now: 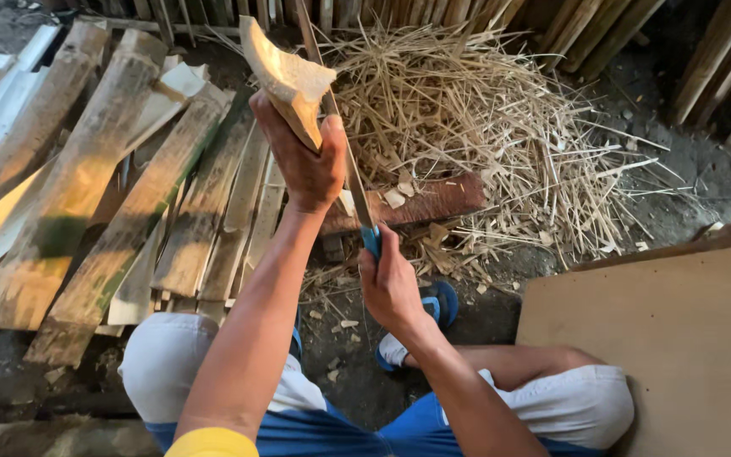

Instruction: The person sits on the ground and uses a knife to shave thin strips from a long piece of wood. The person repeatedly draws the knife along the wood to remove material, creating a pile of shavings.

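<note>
From above, the left hand (306, 161) is clenched around a bamboo piece (285, 80), held up over the split slats (129, 195). The right hand (389, 283) is fisted around a blue-handled knife (344, 144), its blade against the bamboo.

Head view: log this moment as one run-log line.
left hand: grips bamboo piece upright | right hand: grips blue-handled blade against it | slats left | shavings behind
</note>
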